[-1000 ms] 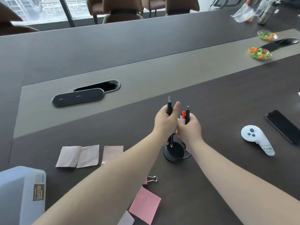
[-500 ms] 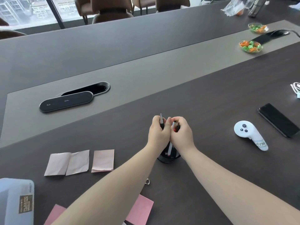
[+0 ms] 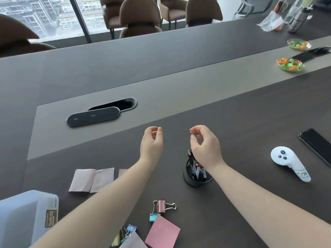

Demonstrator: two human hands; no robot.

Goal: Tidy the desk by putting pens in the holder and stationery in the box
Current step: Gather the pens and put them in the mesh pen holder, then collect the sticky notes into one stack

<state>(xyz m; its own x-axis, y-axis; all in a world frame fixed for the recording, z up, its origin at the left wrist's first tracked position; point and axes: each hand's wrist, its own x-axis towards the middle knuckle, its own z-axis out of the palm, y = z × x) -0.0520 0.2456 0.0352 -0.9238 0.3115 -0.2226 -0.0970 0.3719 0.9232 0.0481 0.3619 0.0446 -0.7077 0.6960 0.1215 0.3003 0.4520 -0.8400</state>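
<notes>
Both hands, left hand [image 3: 152, 142] and right hand [image 3: 206, 145], loosely curled, apparently empty; pens [image 3: 196, 167] in holder [image 3: 189, 179]; binder clips [image 3: 162, 209] next into box [image 3: 26, 215]

Black mesh holder [image 3: 189, 179] with black, white and red pens [image 3: 196, 168], on a dark brown desk [image 3: 241, 122] crossed by a grey-beige band. Left of the holder: pale pink paper slips [image 3: 91, 179]; beyond them a translucent blue-white box [image 3: 21, 215] with a brown label. Near side of the holder: pink and teal clips [image 3: 161, 209], pink note [image 3: 162, 233]. Right: white controller [image 3: 290, 163], black phone [image 3: 317, 144].
</notes>
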